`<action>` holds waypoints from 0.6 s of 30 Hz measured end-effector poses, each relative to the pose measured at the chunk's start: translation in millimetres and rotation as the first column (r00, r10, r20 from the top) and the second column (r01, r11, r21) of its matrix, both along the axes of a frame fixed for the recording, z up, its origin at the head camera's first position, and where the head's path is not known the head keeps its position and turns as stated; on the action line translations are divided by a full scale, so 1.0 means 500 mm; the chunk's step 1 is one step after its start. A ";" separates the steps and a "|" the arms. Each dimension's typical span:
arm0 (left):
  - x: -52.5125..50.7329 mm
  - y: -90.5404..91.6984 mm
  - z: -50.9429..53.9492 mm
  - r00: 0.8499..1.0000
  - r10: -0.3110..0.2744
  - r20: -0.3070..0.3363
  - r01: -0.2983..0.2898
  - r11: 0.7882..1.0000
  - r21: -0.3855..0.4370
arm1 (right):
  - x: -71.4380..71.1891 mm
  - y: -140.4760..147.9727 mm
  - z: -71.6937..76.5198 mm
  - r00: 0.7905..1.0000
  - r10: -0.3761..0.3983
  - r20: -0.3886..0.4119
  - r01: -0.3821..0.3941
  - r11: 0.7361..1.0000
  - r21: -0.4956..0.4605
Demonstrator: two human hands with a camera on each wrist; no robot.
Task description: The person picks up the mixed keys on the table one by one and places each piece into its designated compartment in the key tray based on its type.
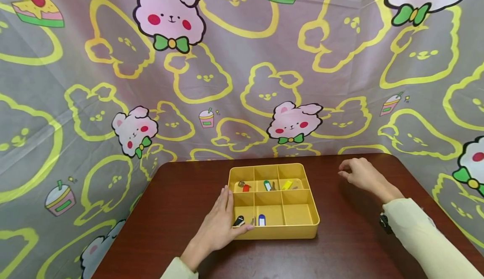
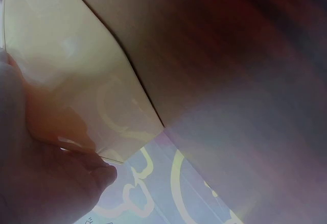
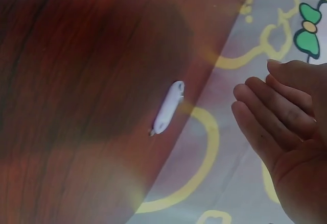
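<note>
A yellow six-compartment box sits on the table. My left hand rests against its left wall, fingers straight, thumb over the front rim. In the back row lie a red key tag, a green key tag and a yellow key tag, each with keys. At the front are a black key tag on the left and a blue key tag in the middle. My right hand hovers at the back right, fingers loosely bent, holding nothing. A small white elongated thing lies near it.
The dark red-brown table ends at a patterned cloth that hangs behind and along the sides. In the right wrist view the white thing lies close to the table's edge.
</note>
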State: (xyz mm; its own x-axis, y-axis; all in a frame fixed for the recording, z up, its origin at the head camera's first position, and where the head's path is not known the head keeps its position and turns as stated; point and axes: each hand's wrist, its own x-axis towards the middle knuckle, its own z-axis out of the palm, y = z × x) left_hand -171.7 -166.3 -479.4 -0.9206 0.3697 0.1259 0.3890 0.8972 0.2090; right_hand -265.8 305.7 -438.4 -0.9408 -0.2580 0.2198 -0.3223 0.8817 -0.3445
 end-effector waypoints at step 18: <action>0.002 0.003 0.005 1.000 0.009 0.024 -0.009 1.000 0.017 | -0.016 0.027 -0.047 1.000 0.002 -0.017 -0.001 0.998 0.061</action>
State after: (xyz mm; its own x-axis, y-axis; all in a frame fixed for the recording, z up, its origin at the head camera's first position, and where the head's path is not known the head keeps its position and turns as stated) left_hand -170.5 -164.8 -477.0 -0.9266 0.3595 0.1106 0.3758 0.8968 0.2336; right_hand -274.0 319.2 -461.8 -0.9366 -0.2728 0.2198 -0.3290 0.9004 -0.2846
